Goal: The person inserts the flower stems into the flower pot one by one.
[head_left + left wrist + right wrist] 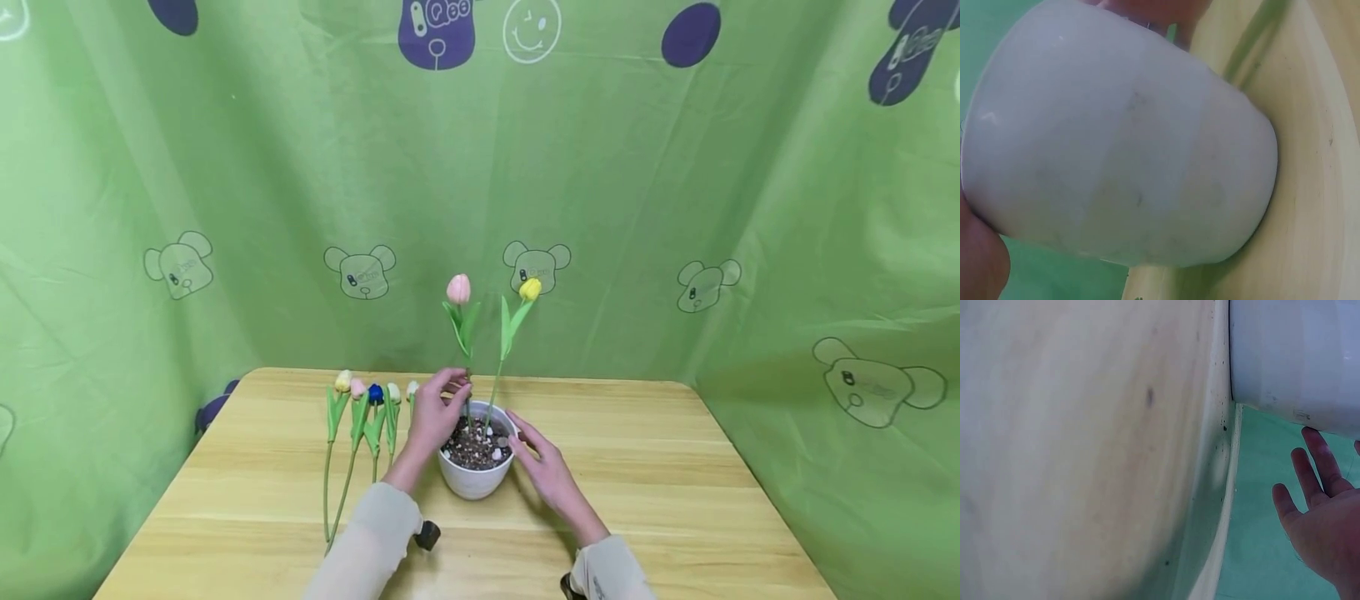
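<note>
A white flowerpot filled with dark soil and pale pebbles stands on the wooden table. Rising from the soil are a pink artificial tulip and a yellow one, which leans right. My left hand pinches the pink tulip's stem just above the pot. At the pot's right side, my right hand rests its fingers against the rim, fairly straight. The pot wall fills most of the left wrist view. In the right wrist view, spread fingers reach up to the pot.
Left of the pot, several more artificial tulips lie in a row on the table, among them a blue one and a pink one; my left arm covers part of them. A green printed curtain hangs behind and along both sides.
</note>
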A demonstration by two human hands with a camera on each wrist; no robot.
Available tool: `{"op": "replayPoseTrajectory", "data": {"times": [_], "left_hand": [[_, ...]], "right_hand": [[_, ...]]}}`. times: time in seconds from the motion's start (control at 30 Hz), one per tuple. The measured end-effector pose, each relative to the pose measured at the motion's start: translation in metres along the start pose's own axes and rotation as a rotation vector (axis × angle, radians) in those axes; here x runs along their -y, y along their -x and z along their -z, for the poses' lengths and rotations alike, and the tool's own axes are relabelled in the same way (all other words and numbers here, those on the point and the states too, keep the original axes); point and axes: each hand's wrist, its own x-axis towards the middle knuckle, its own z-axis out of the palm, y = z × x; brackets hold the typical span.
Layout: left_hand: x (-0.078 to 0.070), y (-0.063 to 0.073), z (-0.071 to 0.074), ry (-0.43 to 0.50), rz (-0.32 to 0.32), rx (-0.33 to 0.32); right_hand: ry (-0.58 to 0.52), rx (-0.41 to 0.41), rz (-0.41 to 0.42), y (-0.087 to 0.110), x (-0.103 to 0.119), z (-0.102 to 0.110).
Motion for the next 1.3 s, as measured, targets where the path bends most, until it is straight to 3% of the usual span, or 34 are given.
{"op": "replayPoseTrajectory", "data": {"times": [0.3, 0.63, 1.3], "left_hand": [[0.001, 0.001, -0.001, -0.069, -0.018, 0.014], [0.0, 0.002, -0.001, -0.113, -0.01, 0.035], [-0.001, -0.001, 0.003, -0.171, 0.011, 0.089]], "right_hand": [[-0.015, 0.027, -0.05, 0.008, 0.028, 0.005], [-0.023, 0.0, -0.031, 0.002, -0.002, 0.0], [-0.032, 0.02, -0.005, -0.001, 0.001, 0.001]]}}
